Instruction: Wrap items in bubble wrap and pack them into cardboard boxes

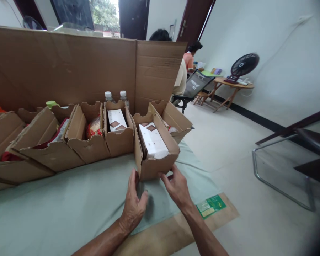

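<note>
An open cardboard box (160, 167) holding a white carton (154, 140) stands forward of the row, on the green cloth. My left hand (133, 206) is at its left front corner, fingers stretched and thumb apart, with the fingertips at or just short of the cardboard. At the right front corner my right hand (177, 186) grips the box low down, thumb on the front and fingers round the side, partly hidden. Left of this box is another cardboard box (120, 142) with a similar white carton (116, 119). Behind it, to the right, sits a further cardboard box (180, 124).
More cardboard boxes (88, 147) with packets line up leftward. Two white-capped bottles (108, 95) stand behind, before a tall cardboard panel (96, 67). Cardboard with a green label (212, 206) edges the table. Beyond are a chair (196, 85), a fan (244, 65) and people.
</note>
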A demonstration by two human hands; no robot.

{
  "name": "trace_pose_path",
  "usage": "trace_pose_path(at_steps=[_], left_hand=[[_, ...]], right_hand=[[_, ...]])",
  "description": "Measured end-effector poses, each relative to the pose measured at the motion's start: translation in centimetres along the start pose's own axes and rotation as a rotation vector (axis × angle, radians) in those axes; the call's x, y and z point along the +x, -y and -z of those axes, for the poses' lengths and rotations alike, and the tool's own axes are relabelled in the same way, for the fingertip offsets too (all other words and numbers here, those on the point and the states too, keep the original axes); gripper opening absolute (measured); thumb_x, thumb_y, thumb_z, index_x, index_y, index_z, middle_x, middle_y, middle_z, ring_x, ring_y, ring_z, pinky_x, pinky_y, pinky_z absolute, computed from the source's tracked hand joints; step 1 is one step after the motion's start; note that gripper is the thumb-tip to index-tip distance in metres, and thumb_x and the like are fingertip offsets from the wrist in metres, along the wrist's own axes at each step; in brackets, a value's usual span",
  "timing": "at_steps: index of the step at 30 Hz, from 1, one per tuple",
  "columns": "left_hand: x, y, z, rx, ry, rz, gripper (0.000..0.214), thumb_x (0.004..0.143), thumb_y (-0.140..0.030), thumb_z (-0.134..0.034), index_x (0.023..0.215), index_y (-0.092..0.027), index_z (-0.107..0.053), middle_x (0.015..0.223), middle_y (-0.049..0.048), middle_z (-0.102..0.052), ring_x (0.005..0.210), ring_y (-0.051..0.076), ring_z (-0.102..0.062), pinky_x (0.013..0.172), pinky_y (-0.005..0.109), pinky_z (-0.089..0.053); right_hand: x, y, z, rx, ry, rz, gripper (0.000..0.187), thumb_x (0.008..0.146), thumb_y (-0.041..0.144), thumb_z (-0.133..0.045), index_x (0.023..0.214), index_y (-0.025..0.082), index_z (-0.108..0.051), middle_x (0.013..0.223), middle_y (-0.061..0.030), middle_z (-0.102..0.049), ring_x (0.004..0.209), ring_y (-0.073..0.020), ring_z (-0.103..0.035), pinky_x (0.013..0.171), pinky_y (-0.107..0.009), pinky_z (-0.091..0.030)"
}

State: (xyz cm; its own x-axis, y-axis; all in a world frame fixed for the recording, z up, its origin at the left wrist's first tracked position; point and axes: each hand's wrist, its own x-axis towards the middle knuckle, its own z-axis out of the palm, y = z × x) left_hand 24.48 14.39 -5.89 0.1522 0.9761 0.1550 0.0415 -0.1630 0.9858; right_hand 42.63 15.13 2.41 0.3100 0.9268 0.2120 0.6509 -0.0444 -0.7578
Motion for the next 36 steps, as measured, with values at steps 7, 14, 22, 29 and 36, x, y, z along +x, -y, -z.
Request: trace_pose_path(at_steps=[7, 14, 22, 29, 36], left_hand=[[-0.1, 0.1, -0.1, 0.052, 0.017, 0.030, 0.079, 0.090, -0.020, -0.056, 0.163, -0.020, -0.026, 0.168, 0.0188, -0.035, 0.151, 0.033, -0.044, 0.125, 0.056, -0.035], [-0.2, 0.4, 0.1, 0.154, 0.044, -0.024, 0.073, 0.088, -0.014, -0.054, 0.158, -0.017, -0.035, 0.164, 0.0201, -0.041, 0.152, 0.034, -0.042, 0.126, 0.059, -0.033], [-0.3, 0.4, 0.0, 0.205, 0.068, -0.054, 0.072, 0.085, -0.013, -0.054, 0.156, -0.014, -0.040, 0.164, 0.0203, -0.042, 0.151, 0.034, -0.043, 0.126, 0.059, -0.034], [0.7, -0.1, -0.3, 0.180, 0.076, -0.059, 0.077, 0.080, -0.013, -0.057, 0.156, -0.013, -0.043, 0.161, 0.0197, -0.047, 0.150, 0.035, -0.045, 0.127, 0.058, -0.033], [-3.9, -1.0, 0.5, 0.239, 0.302, -0.189, 0.099, 0.068, -0.008, -0.062, 0.163, -0.014, -0.035, 0.167, 0.0173, -0.039, 0.155, 0.041, -0.035, 0.131, 0.064, -0.019]], right_hand=[[6.8, 0.0, -2.5, -0.253, -0.025, -0.035, 0.015, 0.087, 0.033, -0.067, 0.094, 0.020, -0.066, 0.092, -0.0081, -0.079, 0.083, -0.0229, -0.072, 0.071, -0.029, -0.047], [8.0, -0.8, -2.6, -0.294, -0.050, -0.027, 0.021, 0.095, 0.033, -0.060, 0.082, 0.022, -0.071, 0.079, -0.0074, -0.077, 0.073, -0.0230, -0.071, 0.065, -0.030, -0.042], [6.3, -0.5, -4.0, -0.157, 0.131, 0.258, 0.035, 0.094, 0.026, -0.056, 0.125, 0.021, -0.071, 0.127, -0.0087, -0.076, 0.113, -0.0227, -0.071, 0.087, -0.032, -0.058], [1.2, -1.8, -4.2, -0.222, 0.198, 0.345, 0.028, 0.091, 0.023, -0.060, 0.114, 0.020, -0.075, 0.125, -0.0133, -0.076, 0.119, -0.0289, -0.070, 0.103, -0.048, -0.055], [-4.4, -3.3, -4.0, -0.328, 0.221, 0.426, 0.038, 0.090, 0.016, -0.048, 0.115, 0.020, -0.076, 0.132, -0.0153, -0.073, 0.125, -0.0308, -0.068, 0.102, -0.052, -0.056]])
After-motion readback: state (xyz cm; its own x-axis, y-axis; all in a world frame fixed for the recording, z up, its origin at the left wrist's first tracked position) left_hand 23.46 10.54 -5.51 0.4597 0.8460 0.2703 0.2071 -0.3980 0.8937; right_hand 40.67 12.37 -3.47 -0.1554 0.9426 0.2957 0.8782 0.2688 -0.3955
